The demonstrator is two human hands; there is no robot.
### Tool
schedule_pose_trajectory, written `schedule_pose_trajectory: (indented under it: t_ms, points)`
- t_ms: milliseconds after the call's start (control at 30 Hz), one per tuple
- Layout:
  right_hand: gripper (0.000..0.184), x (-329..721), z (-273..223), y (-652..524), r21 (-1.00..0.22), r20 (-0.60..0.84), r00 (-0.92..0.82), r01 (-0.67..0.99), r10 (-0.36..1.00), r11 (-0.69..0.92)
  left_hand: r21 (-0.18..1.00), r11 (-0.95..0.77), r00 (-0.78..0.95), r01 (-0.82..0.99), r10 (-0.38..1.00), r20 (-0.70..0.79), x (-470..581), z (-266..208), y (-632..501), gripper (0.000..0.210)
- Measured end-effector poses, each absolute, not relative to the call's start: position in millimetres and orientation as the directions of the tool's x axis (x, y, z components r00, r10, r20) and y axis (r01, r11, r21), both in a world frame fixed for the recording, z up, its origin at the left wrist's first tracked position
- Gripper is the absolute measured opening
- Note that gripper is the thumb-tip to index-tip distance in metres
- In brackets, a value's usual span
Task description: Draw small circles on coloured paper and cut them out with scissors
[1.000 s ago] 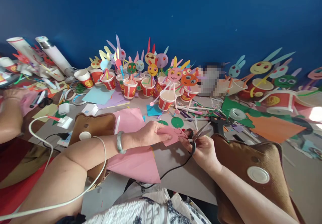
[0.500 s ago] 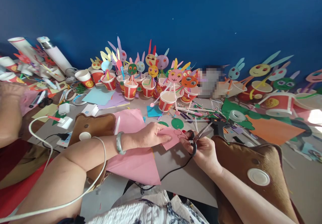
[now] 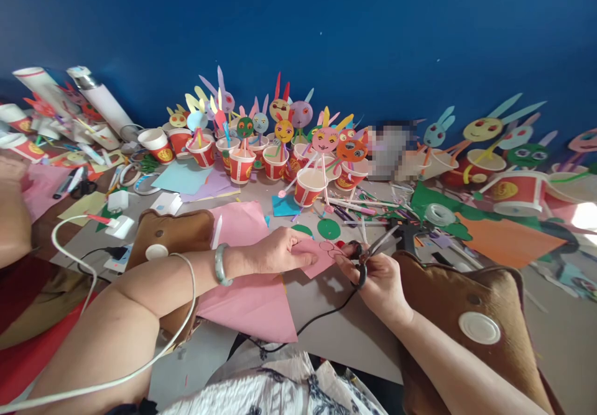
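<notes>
My left hand (image 3: 275, 252) pinches a small piece of pink paper (image 3: 313, 267) over the table. Round outlines are drawn in dark line near the paper's right side. In my right hand (image 3: 383, 287) is a pair of black-handled scissors (image 3: 362, 273), its blades pointing up and to the right, away from the paper. The right fingertips also touch the paper's right edge. Below my left wrist lies a larger pink sheet (image 3: 254, 312). Just beyond the small piece rests a green paper disc (image 3: 329, 229).
Red-and-white paper cups (image 3: 242, 167) with paper rabbit figures line the blue wall. Brown cushions (image 3: 471, 303) lie on both sides. A white cable (image 3: 194, 290) crosses my left forearm. Sticks and pens (image 3: 368, 206) clutter the middle. At far left is another person's arm (image 3: 13, 216).
The other person's arm at the far left has shifted further left. My hands, the pink paper and the scissors have barely moved.
</notes>
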State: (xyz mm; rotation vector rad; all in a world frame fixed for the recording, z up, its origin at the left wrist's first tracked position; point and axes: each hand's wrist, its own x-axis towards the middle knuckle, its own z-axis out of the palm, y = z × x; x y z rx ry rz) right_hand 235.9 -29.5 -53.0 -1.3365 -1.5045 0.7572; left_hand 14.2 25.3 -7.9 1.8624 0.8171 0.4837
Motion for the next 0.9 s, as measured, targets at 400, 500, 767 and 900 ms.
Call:
schedule_pose_trajectory:
  t_ms: [400,500,767,900]
  points:
    - [0.022,236.2,-51.0,-30.6,-0.891,0.242,0.038,0.405,0.97,0.206,0.902,-0.303,0.685,0.308,0.729,0.011,13.9,-5.1,25.8,0.019]
    - [0.022,236.0,-51.5,-31.2,-0.893,0.23,0.049,0.408,0.972,0.191,0.899,-0.328,0.669,0.291,0.742,0.054,14.1,-8.2,26.8,0.018]
    - [0.02,234.3,-47.2,-33.0,-0.884,0.243,0.065,0.426,0.968,0.194,0.924,-0.321,0.675,0.208,0.73,0.101,15.4,-12.0,27.2,0.018]
    - [0.019,234.1,-46.9,-32.7,-0.893,0.248,0.043,0.396,0.968,0.211,0.897,-0.357,0.658,0.26,0.746,0.106,15.0,-10.2,26.8,0.015]
